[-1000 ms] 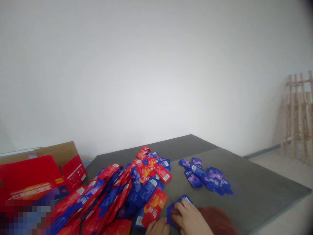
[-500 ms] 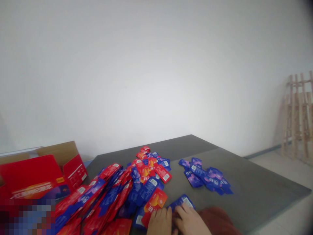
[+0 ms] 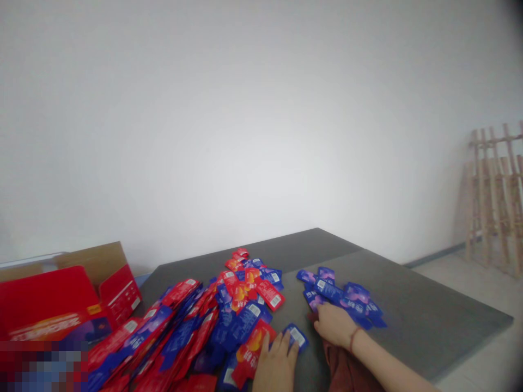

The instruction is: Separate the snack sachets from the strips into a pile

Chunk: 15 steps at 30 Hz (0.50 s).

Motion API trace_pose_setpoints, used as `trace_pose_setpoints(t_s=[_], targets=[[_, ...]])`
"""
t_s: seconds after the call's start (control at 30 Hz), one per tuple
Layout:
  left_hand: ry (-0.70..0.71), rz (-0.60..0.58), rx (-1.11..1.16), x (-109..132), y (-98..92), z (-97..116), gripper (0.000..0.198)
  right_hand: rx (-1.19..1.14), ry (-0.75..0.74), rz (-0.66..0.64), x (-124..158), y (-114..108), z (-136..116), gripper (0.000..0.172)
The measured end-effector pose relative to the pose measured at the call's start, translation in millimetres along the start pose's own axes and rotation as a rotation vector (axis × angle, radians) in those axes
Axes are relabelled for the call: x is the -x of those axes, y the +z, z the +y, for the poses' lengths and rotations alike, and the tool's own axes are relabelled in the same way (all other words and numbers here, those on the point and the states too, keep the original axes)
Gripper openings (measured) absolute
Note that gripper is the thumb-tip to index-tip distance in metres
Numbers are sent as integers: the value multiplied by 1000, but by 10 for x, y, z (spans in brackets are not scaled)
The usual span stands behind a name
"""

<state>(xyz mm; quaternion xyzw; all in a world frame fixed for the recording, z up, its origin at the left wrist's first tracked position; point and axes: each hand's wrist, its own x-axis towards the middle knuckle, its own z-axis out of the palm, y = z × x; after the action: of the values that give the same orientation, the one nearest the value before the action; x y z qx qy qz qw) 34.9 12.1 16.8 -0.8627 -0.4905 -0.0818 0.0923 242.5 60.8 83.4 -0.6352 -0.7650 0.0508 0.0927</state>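
Observation:
My left hand [image 3: 277, 365] lies with its fingers spread over the near end of the pile, touching a red packet [image 3: 255, 348] and a blue packet [image 3: 297, 336]. Farther right, my right hand [image 3: 335, 325] is closed, its fingertips pointing left and gripping dark red-brown cloth [image 3: 341, 367] that hangs below the wrist. It is beside the near edge of a small group of blue packets [image 3: 353, 299]. Red and blue packets [image 3: 192, 321] form a large heap left of my left hand.
At the far left stands an open red carton [image 3: 49, 299] with brown cardboard behind it. Everything rests on a dark grey table [image 3: 425, 305]. A pale wall rises behind, and wooden racks [image 3: 494, 201] stand on the floor at the right.
My right hand has moved away from my left hand, rightward and farther out to the blue group. My left hand's fingers have spread over the packets. The view has shifted slightly.

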Motion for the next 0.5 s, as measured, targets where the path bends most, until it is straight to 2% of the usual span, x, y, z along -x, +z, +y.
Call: trace_pose_setpoints(t_s=[0.2,0.37,0.43,0.5], targets=[[-166,107,-210,131,-129,-314,56,-73,-221,-15,346,12,-120,46],[-261,99,-263,143,-222,-444,55,-266,-573,-71,578,-35,-22,63],[-259,96,-238,142,-250,-473,59,-286,-654,-140,625,-81,34,62],[-168,120,-191,150,-239,-486,63,-274,-681,-177,650,-116,74,59]])
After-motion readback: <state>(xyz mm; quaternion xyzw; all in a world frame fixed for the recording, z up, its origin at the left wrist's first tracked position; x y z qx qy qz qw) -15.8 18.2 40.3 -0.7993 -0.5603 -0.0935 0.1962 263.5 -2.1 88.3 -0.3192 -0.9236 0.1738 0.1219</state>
